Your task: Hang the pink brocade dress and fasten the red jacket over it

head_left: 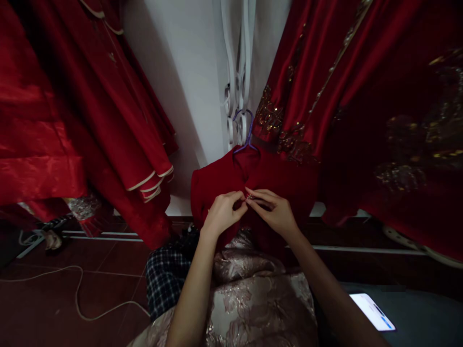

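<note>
A dark red garment (217, 176) hangs in front of me on a purple hanger (248, 140). Its collar lies just above my fingers. My left hand (224, 212) is closed in a pinch at the front opening of the garment. From the other side, my right hand (277, 212) pinches at the same spot, its fingertips almost meeting the left ones. Between them shows a small shiny fastening (249, 196), too small to make out in detail. Shiny beige-pink patterned fabric (253, 299) lies below my forearms.
Red garments with pale trim (144, 159) hang at the left, and red ones with gold beading (289, 140) at the right. White scrolled metalwork (235, 58) stands behind the hanger. A cable (79, 289) runs over the tiled floor. A lit phone (372, 311) lies at the lower right.
</note>
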